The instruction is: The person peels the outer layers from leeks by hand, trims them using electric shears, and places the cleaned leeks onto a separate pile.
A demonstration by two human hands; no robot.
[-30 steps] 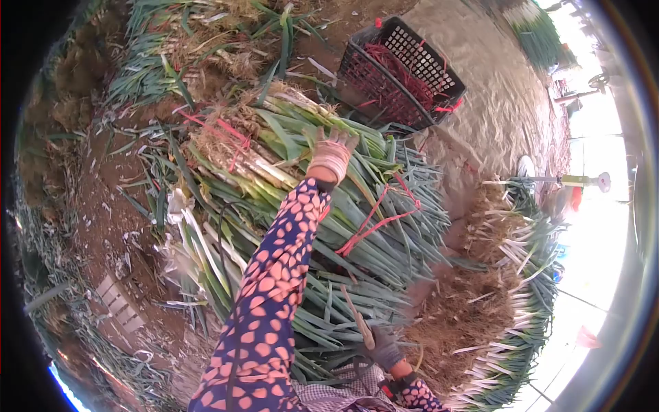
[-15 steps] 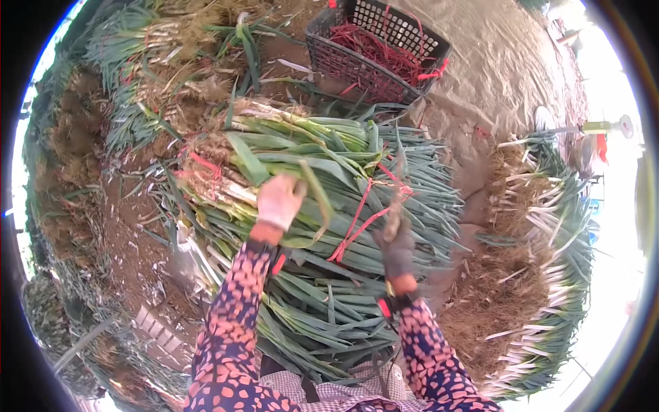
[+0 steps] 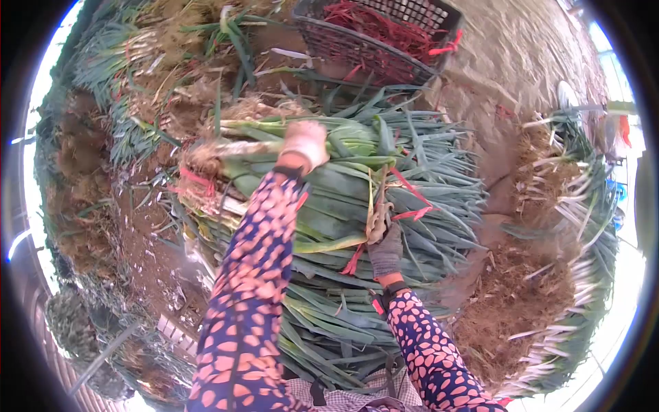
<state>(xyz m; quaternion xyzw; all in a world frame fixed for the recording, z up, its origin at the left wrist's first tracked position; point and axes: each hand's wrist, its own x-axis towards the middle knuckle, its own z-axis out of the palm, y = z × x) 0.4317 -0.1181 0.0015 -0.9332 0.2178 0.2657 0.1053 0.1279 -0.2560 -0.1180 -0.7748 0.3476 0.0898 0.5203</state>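
Observation:
In front of me lies a large pile of leeks (image 3: 322, 206), roots to the left and green leaves to the right. My left hand (image 3: 305, 143), in a pale glove, is closed round a leek (image 3: 250, 147) at the top of the pile. The leek's root end sticks out to the left. My right hand (image 3: 386, 253), in a grey glove, grips withered leaves (image 3: 377, 216) over the middle of the pile. A yellowish leaf (image 3: 329, 244) runs left from beside that hand. Red ties (image 3: 412, 192) lie across the leeks near it.
A black plastic crate (image 3: 371, 58) holding red ties stands beyond the pile. More leeks (image 3: 549, 336) lie in a row at the right, roots inward. At the left are further leeks (image 3: 110, 62) and bare soil (image 3: 147, 240) with scraps.
My left hand has moved up and right across the pile and now grips a leek. The right hand has shifted slightly down and left with the withered leaves. The view has tilted a little.

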